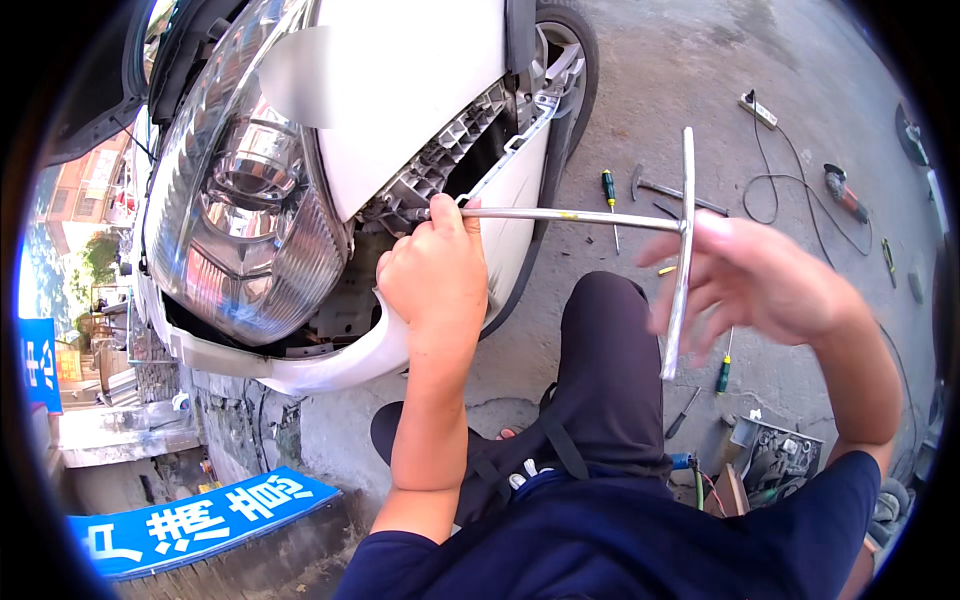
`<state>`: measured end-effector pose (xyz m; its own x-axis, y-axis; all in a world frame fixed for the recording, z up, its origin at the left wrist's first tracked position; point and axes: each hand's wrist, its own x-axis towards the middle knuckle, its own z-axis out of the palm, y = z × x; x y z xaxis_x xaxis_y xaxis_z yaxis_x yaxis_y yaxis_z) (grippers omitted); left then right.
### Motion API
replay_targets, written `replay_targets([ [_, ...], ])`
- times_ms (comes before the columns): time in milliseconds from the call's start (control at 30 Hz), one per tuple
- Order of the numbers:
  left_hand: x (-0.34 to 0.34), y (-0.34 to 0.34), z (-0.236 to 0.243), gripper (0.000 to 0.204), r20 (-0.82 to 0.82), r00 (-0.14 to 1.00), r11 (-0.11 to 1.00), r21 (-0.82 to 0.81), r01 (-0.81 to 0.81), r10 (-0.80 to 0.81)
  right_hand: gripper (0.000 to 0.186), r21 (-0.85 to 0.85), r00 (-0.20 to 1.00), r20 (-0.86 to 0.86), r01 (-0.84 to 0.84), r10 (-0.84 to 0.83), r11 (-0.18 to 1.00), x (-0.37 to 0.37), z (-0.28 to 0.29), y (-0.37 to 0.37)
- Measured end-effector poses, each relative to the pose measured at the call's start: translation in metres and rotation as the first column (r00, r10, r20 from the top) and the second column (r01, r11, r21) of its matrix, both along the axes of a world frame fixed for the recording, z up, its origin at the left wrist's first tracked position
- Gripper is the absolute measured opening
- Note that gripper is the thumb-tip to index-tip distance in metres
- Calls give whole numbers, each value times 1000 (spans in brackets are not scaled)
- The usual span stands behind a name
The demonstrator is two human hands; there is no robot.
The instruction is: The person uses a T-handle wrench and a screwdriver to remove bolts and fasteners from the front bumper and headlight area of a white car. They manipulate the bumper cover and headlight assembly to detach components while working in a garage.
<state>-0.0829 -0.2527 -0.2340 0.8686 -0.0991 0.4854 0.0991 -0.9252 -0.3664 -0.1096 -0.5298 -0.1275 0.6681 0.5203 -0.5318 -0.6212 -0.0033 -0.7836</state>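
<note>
My left hand point(430, 270) is closed round the socket end of a silver T-handle wrench point(560, 215), at a bracket point(430, 170) in the gap beside the headlight point(240, 200) of a white car point(410, 70). The wrench's shaft runs right to its long crossbar point(680, 310). My right hand point(750, 280) is at the crossbar, blurred, its fingers apart and curved loosely behind the bar; whether they touch it is unclear. The loosened bumper point(510, 250) hangs below the bracket.
On the concrete floor point(680, 80) lie screwdrivers point(608, 190), a hammer point(680, 192), a power strip point(758, 110) with cables, an angle grinder point(845, 195) and metal parts point(775, 460). A tyre point(580, 100) stands behind the bumper. A blue sign point(200, 520) is at lower left; my knee point(600, 350) is below the wrench.
</note>
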Motion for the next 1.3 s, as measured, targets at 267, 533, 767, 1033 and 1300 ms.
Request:
replay_targets([
  [267,-1,4,-3,36,-4,997,996,-55,74,-74,25,-481,-216,592,678,776,556,31,-88,-19],
  [533,5,3,0,34,1,1000,1000,-15,28,-28,41,-390,887,447,80,113,917,20,-30,-15],
  [767,-1,4,-1,32,-52,998,999,-43,28,-30,27,-452,443,824,140,352,881,25,-78,-14],
  [1033,-7,1,-4,28,-2,997,996,-54,75,-75,38,-509,-56,560,764,827,397,4,-43,-2],
  [1300,-5,2,-2,30,-37,998,997,-55,47,-50,48,41,839,-320,476,-439,879,-2,-40,9],
])
